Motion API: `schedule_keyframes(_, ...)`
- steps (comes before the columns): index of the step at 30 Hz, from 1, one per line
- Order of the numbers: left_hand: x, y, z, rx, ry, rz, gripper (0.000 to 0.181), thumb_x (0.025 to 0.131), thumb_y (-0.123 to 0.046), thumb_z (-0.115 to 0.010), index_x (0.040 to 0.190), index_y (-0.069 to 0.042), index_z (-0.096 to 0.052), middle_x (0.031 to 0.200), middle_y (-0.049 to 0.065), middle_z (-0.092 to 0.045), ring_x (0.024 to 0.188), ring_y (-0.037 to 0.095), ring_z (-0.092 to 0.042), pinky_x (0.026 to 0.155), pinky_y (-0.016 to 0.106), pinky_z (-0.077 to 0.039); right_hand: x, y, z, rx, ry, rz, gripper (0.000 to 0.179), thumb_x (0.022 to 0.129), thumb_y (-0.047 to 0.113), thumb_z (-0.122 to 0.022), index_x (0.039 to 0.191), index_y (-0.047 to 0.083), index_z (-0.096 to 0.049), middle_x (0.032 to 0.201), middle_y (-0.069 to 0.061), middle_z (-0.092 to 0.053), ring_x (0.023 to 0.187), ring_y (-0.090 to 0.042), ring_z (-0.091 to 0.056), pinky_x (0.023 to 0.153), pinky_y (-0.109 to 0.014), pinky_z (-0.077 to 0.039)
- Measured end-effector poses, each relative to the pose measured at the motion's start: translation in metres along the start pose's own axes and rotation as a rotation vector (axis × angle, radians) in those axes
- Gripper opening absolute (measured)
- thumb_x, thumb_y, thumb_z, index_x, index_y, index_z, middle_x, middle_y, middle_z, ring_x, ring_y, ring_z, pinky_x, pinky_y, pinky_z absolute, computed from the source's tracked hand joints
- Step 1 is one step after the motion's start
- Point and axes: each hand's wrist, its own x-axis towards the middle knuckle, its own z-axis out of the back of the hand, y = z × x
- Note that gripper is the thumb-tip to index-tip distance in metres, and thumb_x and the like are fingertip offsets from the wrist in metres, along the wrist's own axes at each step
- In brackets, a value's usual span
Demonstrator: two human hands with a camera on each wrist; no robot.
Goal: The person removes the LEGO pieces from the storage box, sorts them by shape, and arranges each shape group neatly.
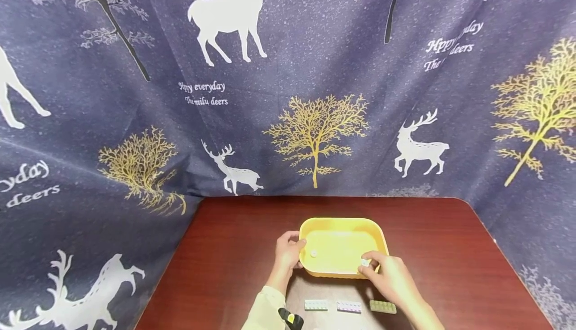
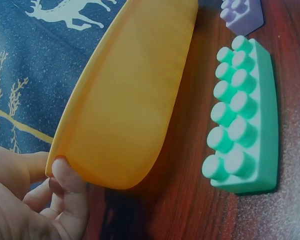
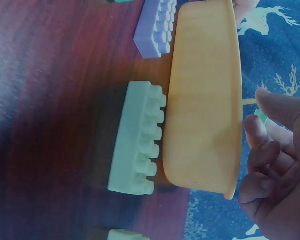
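Note:
A yellow plastic bin (image 1: 342, 273) stands on the table, with a small whitish piece (image 1: 313, 253) lying inside at its left. At the bin's left rim, my left hand (image 1: 288, 250) grips the edge, thumb on the inner side and fingers outside. My right hand (image 1: 389, 272) pinches a small piece (image 1: 365, 262) over the bin's right front corner. That piece looks white from the head and green (image 3: 261, 116) in the right wrist view; its exact kind is too small to tell. In front of the bin lie a mint green toy brick (image 2: 262, 120), a purple one (image 1: 349, 307) and a pale green one (image 3: 127, 140).
The reddish-brown table (image 1: 243, 215) ends at a dark blue cloth (image 1: 315, 70) printed with deer and trees. Another pale brick (image 3: 125, 235) shows partly at the bottom of the right wrist view. The row of bricks lies between the bin and my body.

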Motion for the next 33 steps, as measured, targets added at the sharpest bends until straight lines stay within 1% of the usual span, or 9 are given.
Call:
schedule_keyframes(6,-0.001,0.001,0.002,-0.018,0.01,-0.005,0.037,0.093,-0.005,-0.069,0.129,0.002,-0.061,0.083,0.014,-0.06,0.046,0.014,-0.053,0.035,0.019,-0.045,-0.009,-0.002,0.001,0.005,-0.073,0.063,0.022,0.081,0.022,-0.087,0.1,0.017,-0.077,0.069,0.022,-0.057,0.061,0.006,-0.05,0.056,-0.019,-0.046)
schedule_keyframes(11,-0.001,0.001,0.002,-0.021,0.008,-0.004,0.037,0.093,-0.005,-0.069,0.129,0.001,-0.061,0.084,0.014,-0.061,0.049,0.015,-0.055,0.035,0.019,-0.045,-0.018,-0.003,0.006,-0.006,-0.088,0.079,0.023,0.079,0.02,-0.088,0.099,0.017,-0.076,0.068,0.023,-0.054,0.06,0.006,-0.046,0.055,-0.018,-0.043)
schedule_keyframes(14,-0.001,0.002,0.003,-0.021,0.004,-0.003,0.037,0.093,-0.005,-0.069,0.128,0.001,-0.061,0.084,0.014,-0.061,0.05,0.016,-0.056,0.035,0.019,-0.045,-0.024,-0.002,0.009,-0.006,-0.076,0.058,0.023,0.079,0.02,-0.088,0.098,0.017,-0.076,0.068,0.023,-0.054,0.06,0.006,-0.046,0.054,-0.018,-0.042)
schedule_keyframes(19,-0.001,0.001,0.002,-0.023,0.004,-0.008,0.037,0.092,-0.005,-0.07,0.127,0.002,-0.062,0.084,0.014,-0.062,0.051,0.017,-0.057,0.035,0.019,-0.045,-0.034,-0.001,0.013,0.008,-0.007,-0.013,0.02,0.081,0.023,-0.086,0.097,0.022,-0.074,0.068,0.021,-0.056,0.06,0.004,-0.049,0.055,-0.018,-0.044)
schedule_keyframes(22,-0.001,0.0,0.002,-0.027,0.006,-0.007,0.036,0.092,-0.005,-0.07,0.127,0.001,-0.062,0.084,0.015,-0.061,0.051,0.017,-0.057,0.035,0.019,-0.045,-0.04,-0.002,0.014,0.016,0.018,-0.034,0.019,0.082,0.024,-0.086,0.096,0.024,-0.073,0.068,0.021,-0.055,0.059,0.003,-0.048,0.055,-0.018,-0.043)
schedule_keyframes(24,-0.001,-0.001,0.002,-0.027,0.005,-0.008,0.036,0.092,-0.005,-0.069,0.127,0.001,-0.062,0.084,0.015,-0.061,0.05,0.016,-0.056,0.035,0.018,-0.045,-0.044,-0.005,0.014,0.021,0.019,-0.033,0.019,0.082,0.025,-0.086,0.096,0.023,-0.073,0.068,0.021,-0.055,0.059,0.004,-0.047,0.055,-0.018,-0.043)
schedule_keyframes(26,-0.001,-0.001,0.002,-0.029,0.005,-0.009,0.036,0.092,-0.005,-0.069,0.126,0.001,-0.062,0.085,0.015,-0.061,0.05,0.016,-0.056,0.035,0.018,-0.045,-0.048,-0.008,0.013,0.012,0.001,-0.012,0.021,0.08,0.023,-0.087,0.096,0.022,-0.074,0.068,0.022,-0.054,0.059,0.005,-0.046,0.054,-0.018,-0.042)
schedule_keyframes(29,0.0,-0.001,0.002,-0.029,0.005,-0.011,0.036,0.092,-0.004,-0.069,0.126,0.002,-0.062,0.084,0.016,-0.061,0.049,0.016,-0.056,0.034,0.019,-0.045,-0.054,-0.013,0.013,0.011,-0.001,0.021,0.022,0.08,0.022,-0.087,0.098,0.02,-0.074,0.07,0.021,-0.054,0.058,0.005,-0.044,0.052,-0.018,-0.042)
schedule_keyframes(33,0.002,-0.004,0.001,-0.036,0.008,-0.01,0.035,0.091,-0.004,-0.069,0.126,0.002,-0.062,0.081,0.013,-0.06,0.048,0.014,-0.055,0.035,0.019,-0.045,-0.059,-0.019,0.016,0.003,0.01,0.043,0.021,0.081,0.023,-0.086,0.097,0.021,-0.073,0.071,0.022,-0.053,0.055,0.005,-0.042,0.05,-0.017,-0.039)
